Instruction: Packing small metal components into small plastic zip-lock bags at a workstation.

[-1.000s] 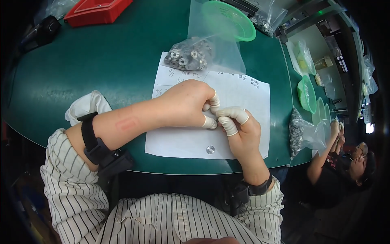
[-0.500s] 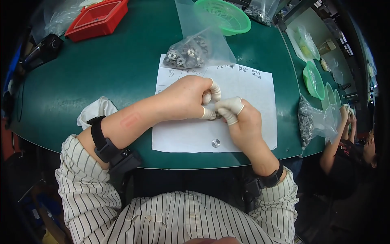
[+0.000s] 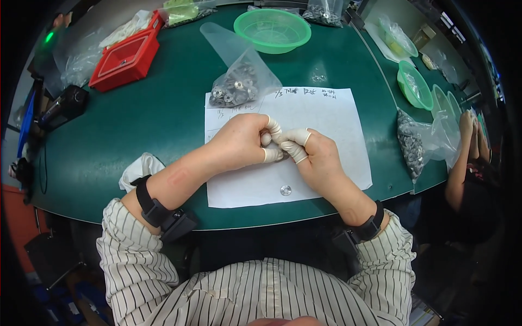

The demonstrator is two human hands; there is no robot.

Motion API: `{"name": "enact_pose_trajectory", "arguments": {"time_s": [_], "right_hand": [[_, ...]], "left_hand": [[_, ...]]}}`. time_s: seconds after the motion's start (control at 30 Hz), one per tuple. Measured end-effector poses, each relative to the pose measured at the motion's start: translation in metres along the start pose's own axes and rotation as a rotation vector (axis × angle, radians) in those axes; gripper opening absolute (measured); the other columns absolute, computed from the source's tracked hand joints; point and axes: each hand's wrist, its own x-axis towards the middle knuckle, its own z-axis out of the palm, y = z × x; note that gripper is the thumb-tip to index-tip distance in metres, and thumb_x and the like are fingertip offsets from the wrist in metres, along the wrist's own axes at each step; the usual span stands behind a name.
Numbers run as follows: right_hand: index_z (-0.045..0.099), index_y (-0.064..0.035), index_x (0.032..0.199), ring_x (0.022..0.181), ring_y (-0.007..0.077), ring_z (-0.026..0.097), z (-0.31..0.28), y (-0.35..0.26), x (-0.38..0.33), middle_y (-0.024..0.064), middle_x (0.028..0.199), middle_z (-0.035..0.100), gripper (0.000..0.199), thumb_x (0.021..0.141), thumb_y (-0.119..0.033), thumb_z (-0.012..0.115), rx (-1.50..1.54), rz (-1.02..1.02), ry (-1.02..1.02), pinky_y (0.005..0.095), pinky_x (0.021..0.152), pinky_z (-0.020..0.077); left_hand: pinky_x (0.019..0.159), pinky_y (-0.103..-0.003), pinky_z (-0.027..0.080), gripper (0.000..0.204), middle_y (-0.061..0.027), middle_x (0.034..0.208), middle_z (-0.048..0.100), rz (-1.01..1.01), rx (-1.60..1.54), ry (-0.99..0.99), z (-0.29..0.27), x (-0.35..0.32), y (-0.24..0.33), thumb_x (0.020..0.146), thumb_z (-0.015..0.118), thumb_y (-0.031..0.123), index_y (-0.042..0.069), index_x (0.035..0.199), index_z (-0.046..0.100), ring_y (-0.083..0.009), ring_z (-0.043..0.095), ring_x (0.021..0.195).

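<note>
**Both hands meet fingertip to fingertip, forearms angled inward**

The left hand lies knuckles up, fingers curled toward the middle, with pale rubber finger cots on its fingertips. The right hand faces it, also wearing cots, and its fingertips press against those of the left in a tight pinch. Whatever sits between them is hidden. Both forearms come in from the lower edge, bare below rolled striped sleeves, each wrist bearing a black band.
</note>
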Motion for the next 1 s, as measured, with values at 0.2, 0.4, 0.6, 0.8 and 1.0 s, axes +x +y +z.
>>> {"name": "enact_pose_trajectory", "arguments": {"time_s": [0.2,0.4,0.6,0.8,1.0], "right_hand": [[0.064,-0.0011,0.094,0.065,0.0091,0.057,-0.0042,0.0065,-0.0054,0.0043,0.080,0.063,0.010,0.087,-0.006,0.061,0.278,0.237,0.126,0.0229,0.057,0.0473],[0.063,0.0003,0.093,0.066,0.0067,0.056,-0.0014,0.0073,-0.0057,0.0033,0.080,0.063,0.010,0.086,-0.007,0.062,0.185,0.214,0.089,0.0209,0.057,0.0469],[0.063,0.0007,0.092,0.065,0.0066,0.056,-0.0026,0.0029,-0.0045,0.0034,0.078,0.063,0.009,0.086,-0.006,0.062,0.095,0.189,0.049,0.0206,0.057,0.0466],[0.063,-0.0010,0.090,0.066,0.0129,0.060,-0.0039,0.0087,-0.0035,0.0061,0.078,0.064,0.007,0.084,-0.005,0.063,-0.116,-0.091,0.004,0.0250,0.059,0.0478],[0.062,-0.0023,0.086,0.067,0.0206,0.060,-0.0042,0.0011,-0.0019,0.0090,0.077,0.062,0.006,0.083,-0.006,0.064,-0.213,-0.212,-0.024,0.0288,0.061,0.0479]], "left_hand": [[0.057,-0.028,0.041,0.022,-0.0018,0.064,0.053,0.053,0.050,0.060,0.0015,-0.0018,-0.0011,0.067,0.076,0.018,0.004,0.081,0.066,-0.0121,0.048,0.059],[0.053,-0.023,0.039,0.015,0.0005,0.066,0.051,0.229,0.128,0.060,0.0025,-0.0028,-0.0037,0.071,0.074,0.010,0.005,0.083,0.068,-0.0080,0.044,0.056],[0.053,-0.024,0.039,0.015,-0.0012,0.066,0.051,0.162,0.161,0.057,-0.0001,-0.0051,0.0026,0.071,0.074,0.011,0.005,0.084,0.068,-0.0093,0.045,0.056],[0.055,-0.031,0.042,0.017,-0.0075,0.066,0.056,0.151,0.159,0.043,-0.0030,-0.0044,0.0035,0.070,0.072,0.014,0.004,0.084,0.069,-0.0189,0.052,0.059],[0.057,-0.035,0.044,0.016,-0.0125,0.067,0.060,0.165,0.141,0.031,-0.0061,-0.0044,0.0057,0.072,0.071,0.013,0.002,0.083,0.069,-0.0247,0.057,0.060]]}}
